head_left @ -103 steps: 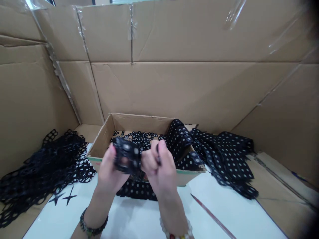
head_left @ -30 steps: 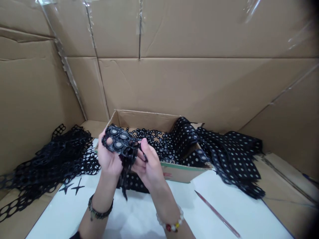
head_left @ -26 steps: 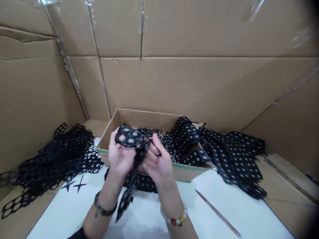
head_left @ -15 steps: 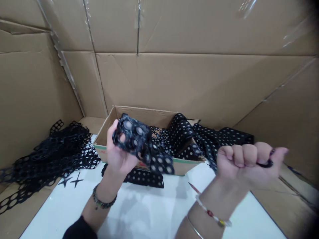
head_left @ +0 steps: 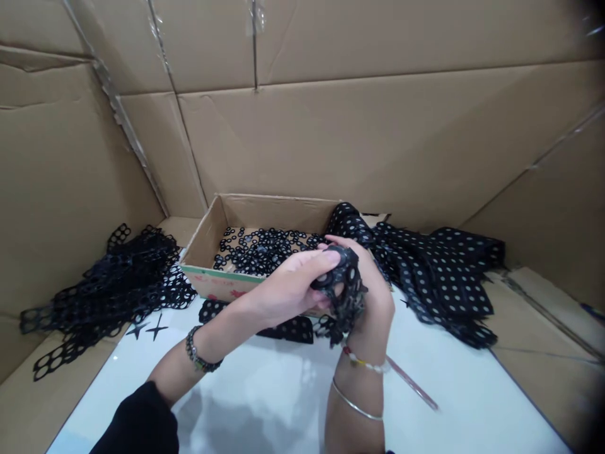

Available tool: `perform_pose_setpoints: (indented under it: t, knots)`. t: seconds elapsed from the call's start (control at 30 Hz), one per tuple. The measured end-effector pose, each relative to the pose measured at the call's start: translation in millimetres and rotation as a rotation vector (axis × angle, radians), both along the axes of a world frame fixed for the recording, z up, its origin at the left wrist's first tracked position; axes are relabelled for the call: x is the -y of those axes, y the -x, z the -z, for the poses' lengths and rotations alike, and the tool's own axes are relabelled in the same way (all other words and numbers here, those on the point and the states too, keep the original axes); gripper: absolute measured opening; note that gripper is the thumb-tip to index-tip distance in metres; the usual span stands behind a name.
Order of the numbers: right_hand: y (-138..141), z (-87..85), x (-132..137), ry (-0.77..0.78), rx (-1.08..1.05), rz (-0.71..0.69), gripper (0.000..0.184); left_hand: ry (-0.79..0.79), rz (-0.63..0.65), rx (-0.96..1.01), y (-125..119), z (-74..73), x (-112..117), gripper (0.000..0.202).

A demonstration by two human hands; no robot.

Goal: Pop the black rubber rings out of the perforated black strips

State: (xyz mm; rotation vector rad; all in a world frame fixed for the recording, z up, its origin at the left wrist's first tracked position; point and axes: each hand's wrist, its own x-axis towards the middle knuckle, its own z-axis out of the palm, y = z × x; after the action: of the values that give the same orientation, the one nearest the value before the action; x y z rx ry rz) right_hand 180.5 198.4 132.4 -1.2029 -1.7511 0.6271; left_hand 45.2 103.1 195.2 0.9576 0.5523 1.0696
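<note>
Pinching a bunched black perforated strip (head_left: 348, 291) between thumb and fingers, a person's left hand (head_left: 295, 284) meets the right hand (head_left: 371, 284) at the right end of the cardboard box's (head_left: 212, 282) near side. The strip lies between the palms, touching both, its longer axis dropping from the left fingers toward the counter (head_left: 265, 410), so neither hand is clearly nearer; how firmly the right fingers close behind it cannot be told. Loose black rings (head_left: 265, 249) litter the box's floor, with black mesh (head_left: 113, 277) to its left and dotted sheets (head_left: 439, 265) to its right
</note>
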Motion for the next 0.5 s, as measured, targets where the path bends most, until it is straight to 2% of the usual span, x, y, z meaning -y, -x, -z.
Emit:
perform_pose_setpoints:
  t: [0.07,0.13,0.23,0.33,0.43,0.5]
  knots:
    - [-14,-5.1,1,-0.023,0.016,0.042,0.035,-0.022,-0.047,-0.049,5,4.4,1,0.029]
    - [-27,-11.0,7,-0.084,0.013,0.126,0.034,-0.071,-0.109,-0.199,19,15.0,4,0.031]
    - [-43,-19.5,22,-0.143,-0.031,0.271,0.032,-0.160,-0.162,-0.625,56,43.1,12,0.034]
    - [-49,-25.9,33,-0.169,-0.071,0.368,0.032,-0.116,-0.242,-1.034,108,78.1,26,0.035]
    - [-45,-30.4,38,-0.184,-0.066,0.381,0.032,-0.118,-0.293,-1.444,156,108.6,42,0.037]
    - [-37,-32.9,39,-0.173,-0.059,0.341,0.031,-0.086,-0.284,-1.738,179,124.1,52,0.035]
